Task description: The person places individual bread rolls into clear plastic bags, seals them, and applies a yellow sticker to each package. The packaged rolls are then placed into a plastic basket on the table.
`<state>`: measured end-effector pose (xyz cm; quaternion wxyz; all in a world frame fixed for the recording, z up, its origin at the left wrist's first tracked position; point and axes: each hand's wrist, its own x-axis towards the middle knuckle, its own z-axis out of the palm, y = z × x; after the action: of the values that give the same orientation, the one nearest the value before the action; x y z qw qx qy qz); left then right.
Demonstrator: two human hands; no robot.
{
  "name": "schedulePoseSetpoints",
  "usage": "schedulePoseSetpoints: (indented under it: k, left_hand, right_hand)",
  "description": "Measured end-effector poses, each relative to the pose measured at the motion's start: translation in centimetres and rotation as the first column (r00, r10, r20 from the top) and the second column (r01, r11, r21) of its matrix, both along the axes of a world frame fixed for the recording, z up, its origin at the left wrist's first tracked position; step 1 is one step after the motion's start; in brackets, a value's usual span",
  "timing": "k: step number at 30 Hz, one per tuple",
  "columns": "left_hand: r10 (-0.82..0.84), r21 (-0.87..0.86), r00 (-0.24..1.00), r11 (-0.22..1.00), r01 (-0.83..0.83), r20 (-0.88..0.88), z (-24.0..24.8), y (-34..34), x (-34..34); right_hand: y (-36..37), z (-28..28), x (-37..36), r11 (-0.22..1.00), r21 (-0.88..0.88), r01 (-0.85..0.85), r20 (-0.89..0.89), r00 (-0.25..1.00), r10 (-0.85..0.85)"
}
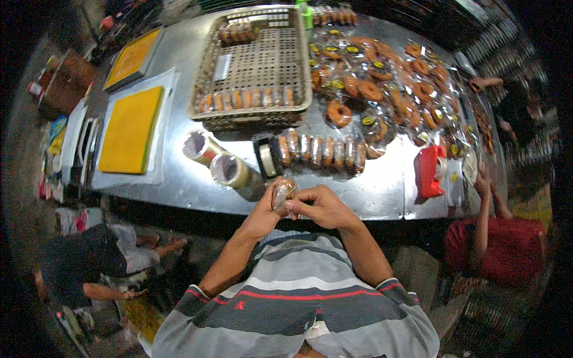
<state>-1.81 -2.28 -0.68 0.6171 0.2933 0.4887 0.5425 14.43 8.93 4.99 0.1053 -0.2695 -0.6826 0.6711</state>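
Just off the table's near edge, my left hand (260,215) is closed around a brown doughnut (283,190) in clear plastic wrap. My right hand (325,206) meets it from the other side, thumb and fingers pinching the wrapper's loose end. Directly beyond my hands, a row of wrapped doughnuts (325,152) stands on edge. At the row's left end is a black tape dispenser (267,160). Two large tape rolls, a nearer one (230,170) and a farther one (200,146), stand left of the dispenser.
A perforated plastic crate (265,65) holds wrapped doughnuts along its far and near ends. Bagged doughnuts (370,90) cover the table's right side, near a red tape dispenser (428,172). Yellow slabs (131,131) lie left. People are at right (495,247) and lower left (83,262).
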Motion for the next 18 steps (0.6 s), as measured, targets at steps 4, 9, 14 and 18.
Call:
schedulePoseSetpoints:
  k: [4,9,14,18]
  left_hand:
    - [-0.276,-0.026,0.933,0.957,0.289,0.230,0.1,1.8,0.3]
    - [-0.220,-0.233,0.850,0.902,0.365,0.479,1.5,4.5,1.3]
    - [-0.167,-0.233,0.910,0.935,0.269,0.381,1.3,9.9,2.5]
    - [-0.068,0.221,0.788,0.942,0.253,-0.612,1.3,19.3,5.9]
  right_hand:
    - [2.9,-2.6,3.0,0.957,0.281,0.070,0.447,0.873,-0.195]
    - [1.2,-4.5,6.3,0.830,0.500,0.247,-0.175,0.967,-0.183]
    - [1.8,-3.0,8.7,0.741,0.336,0.581,-0.030,0.793,-0.608]
    - [4.6,-9.0,10.2,0.055,0.462,0.885,-0.361,0.244,-0.900]
